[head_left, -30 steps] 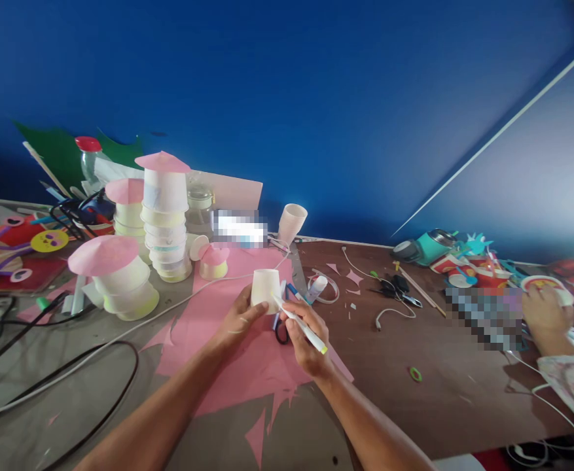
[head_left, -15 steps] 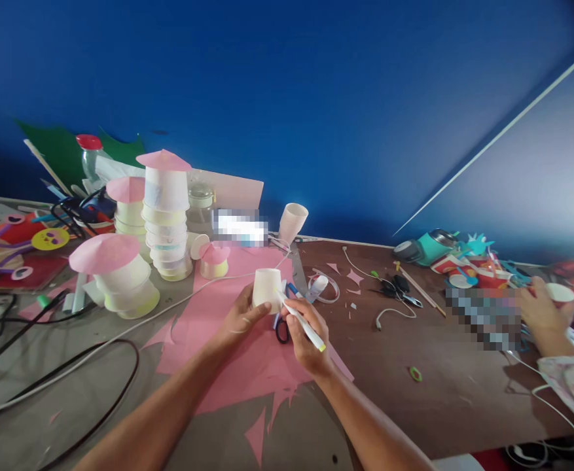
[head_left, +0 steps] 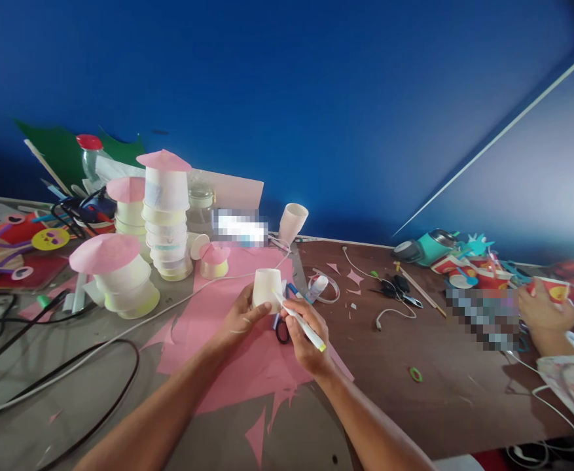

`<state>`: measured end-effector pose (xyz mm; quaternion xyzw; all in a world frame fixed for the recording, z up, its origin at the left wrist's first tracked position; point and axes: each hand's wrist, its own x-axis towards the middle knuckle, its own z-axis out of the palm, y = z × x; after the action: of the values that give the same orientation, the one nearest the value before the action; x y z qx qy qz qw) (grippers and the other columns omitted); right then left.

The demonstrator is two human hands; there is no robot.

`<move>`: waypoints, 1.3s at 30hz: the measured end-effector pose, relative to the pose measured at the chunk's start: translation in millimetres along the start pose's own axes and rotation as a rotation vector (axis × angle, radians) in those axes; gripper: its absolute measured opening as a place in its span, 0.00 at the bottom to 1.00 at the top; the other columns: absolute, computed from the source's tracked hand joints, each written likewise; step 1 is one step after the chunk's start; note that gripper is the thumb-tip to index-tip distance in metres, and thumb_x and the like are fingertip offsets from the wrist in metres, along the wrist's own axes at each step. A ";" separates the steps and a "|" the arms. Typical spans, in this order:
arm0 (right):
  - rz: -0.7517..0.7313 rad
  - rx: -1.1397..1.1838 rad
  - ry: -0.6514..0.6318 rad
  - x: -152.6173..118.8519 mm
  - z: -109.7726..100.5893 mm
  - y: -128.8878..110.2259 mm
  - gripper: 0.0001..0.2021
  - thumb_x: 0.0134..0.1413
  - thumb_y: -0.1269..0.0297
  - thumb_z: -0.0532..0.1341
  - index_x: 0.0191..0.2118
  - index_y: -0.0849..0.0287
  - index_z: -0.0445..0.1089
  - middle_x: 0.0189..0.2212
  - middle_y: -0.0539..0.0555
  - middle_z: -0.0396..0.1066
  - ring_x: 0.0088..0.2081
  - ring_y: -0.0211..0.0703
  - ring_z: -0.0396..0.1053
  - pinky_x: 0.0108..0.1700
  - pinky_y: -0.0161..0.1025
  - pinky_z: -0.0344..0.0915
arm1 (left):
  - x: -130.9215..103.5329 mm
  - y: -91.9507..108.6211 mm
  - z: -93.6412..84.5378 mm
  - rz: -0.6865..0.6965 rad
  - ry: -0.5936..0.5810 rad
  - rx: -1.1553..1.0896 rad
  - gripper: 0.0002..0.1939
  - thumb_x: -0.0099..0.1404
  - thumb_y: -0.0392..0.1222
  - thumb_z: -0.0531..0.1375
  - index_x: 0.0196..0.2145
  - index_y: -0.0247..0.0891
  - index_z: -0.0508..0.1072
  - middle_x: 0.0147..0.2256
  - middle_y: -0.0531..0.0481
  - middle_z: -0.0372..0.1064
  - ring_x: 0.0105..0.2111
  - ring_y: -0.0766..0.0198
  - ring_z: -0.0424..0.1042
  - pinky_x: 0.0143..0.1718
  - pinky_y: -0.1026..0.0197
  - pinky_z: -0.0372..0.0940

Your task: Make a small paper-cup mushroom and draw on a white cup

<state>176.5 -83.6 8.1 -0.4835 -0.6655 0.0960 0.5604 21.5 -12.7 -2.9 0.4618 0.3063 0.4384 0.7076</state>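
Observation:
My left hand (head_left: 244, 315) grips a white paper cup (head_left: 267, 286), which is upside down with its narrow end up. In my right hand (head_left: 307, 333) is a white marker (head_left: 306, 328) with a yellow-green end; its tip touches or nearly touches the cup's right side. Pink paper (head_left: 208, 353) lies beneath both hands. Dark-handled scissors (head_left: 282, 330) show partly between them. Just right of the cup are a blue pen and a small white bottle (head_left: 317, 285).
On the left stand cup stacks (head_left: 167, 222) with pink cone tops. A pink cup stack (head_left: 293, 221) leans near the wall. Cables (head_left: 134, 330), keys (head_left: 394, 285) and paper scraps lie about. At the far right another person's hand (head_left: 546, 314) holds a red cup (head_left: 554, 290).
The other person's cup has been turned, so its red printed side now shows. The marker tip has shifted very slightly left on my cup; my left hand has not visibly moved.

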 end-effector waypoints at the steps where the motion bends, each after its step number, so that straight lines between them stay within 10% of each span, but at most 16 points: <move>1: 0.003 -0.002 0.003 0.0 -0.2 0.0 0.10 0.65 0.67 0.57 0.48 0.55 0.74 0.36 0.55 0.78 0.35 0.44 0.77 0.38 0.41 0.74 | 0.5 -1.3 -0.6 0.003 -0.005 -0.003 0.29 0.57 0.52 0.71 0.52 0.35 0.74 0.48 0.41 0.78 0.49 0.46 0.75 0.50 0.51 0.67; 39: -0.050 -0.013 -0.022 1.7 -1.6 -1.8 0.09 0.64 0.68 0.58 0.46 0.54 0.74 0.35 0.54 0.79 0.39 0.46 0.79 0.45 0.44 0.76 | 2.7 -6.4 -2.2 0.031 -0.070 -0.081 0.26 0.61 0.48 0.70 0.54 0.37 0.74 0.50 0.43 0.78 0.50 0.47 0.74 0.51 0.53 0.66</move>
<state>177.0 -83.9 11.0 -0.4693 -0.6841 0.0833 0.5521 23.0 -10.6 -9.7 0.4527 0.2562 0.4447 0.7291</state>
